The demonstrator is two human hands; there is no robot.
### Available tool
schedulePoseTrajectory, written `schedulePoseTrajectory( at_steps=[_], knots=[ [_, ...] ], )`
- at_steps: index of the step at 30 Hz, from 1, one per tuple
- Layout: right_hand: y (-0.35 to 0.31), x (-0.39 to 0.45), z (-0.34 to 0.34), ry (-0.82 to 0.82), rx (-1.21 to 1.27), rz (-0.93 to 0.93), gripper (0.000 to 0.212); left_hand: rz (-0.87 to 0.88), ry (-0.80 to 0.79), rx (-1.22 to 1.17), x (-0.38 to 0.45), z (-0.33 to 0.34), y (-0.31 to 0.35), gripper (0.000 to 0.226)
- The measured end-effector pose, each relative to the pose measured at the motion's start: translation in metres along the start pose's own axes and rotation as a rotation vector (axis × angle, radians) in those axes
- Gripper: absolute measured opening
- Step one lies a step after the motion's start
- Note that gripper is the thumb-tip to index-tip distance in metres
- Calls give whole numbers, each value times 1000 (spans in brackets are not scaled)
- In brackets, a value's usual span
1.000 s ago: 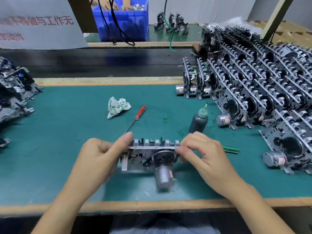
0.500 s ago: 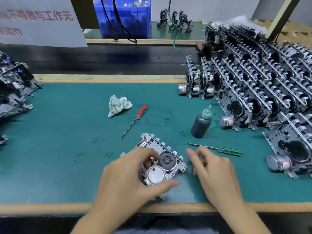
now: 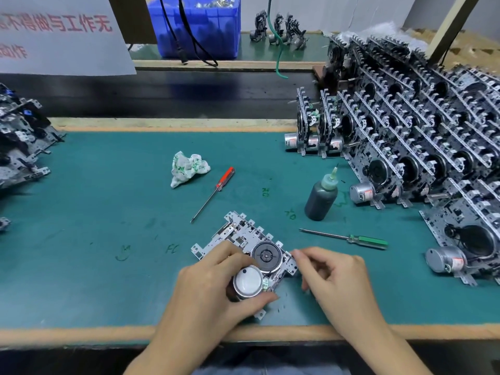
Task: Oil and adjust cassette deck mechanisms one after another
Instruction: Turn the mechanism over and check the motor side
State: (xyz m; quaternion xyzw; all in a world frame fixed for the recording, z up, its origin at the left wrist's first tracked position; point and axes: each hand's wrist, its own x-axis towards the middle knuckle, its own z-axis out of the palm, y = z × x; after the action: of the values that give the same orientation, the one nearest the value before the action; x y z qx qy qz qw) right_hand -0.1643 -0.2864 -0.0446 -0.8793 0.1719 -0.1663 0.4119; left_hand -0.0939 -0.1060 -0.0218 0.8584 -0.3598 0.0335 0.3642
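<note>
Cassette deck mechanism [image 3: 244,243], held upright on edge a second ago, now lies flat on worktop [image 3: 89,266] near front edge, flywheel and motor can facing up; likely staged for oiling.

Left hand [image 3: 211,290] curled round motor can, thumb under it, gripping unit steady. Right hand [image 3: 335,274] has closed in on unit's right edge, fingertips pinched at corner bracket (what they nip is too small to tell).

Beyond: green-handled screwdriver [image 3: 349,238], oil bottle [image 3: 322,197], red-handled screwdriver [image 3: 213,193], all untouched. Rows of stacked mechanisms [image 3: 422,125] far right.
</note>
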Motion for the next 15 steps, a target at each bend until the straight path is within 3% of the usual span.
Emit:
schedulePoseTrajectory(
  at_steps=[5, 15],
  knots=[
    [1, 2, -2, -29, 74, 37, 18, -2, 14, -15, -1, 1, 0, 39],
    [-7, 3, -2, -129, 158, 92, 22, 15, 17, -33, -7, -2, 0, 32]
  ],
)
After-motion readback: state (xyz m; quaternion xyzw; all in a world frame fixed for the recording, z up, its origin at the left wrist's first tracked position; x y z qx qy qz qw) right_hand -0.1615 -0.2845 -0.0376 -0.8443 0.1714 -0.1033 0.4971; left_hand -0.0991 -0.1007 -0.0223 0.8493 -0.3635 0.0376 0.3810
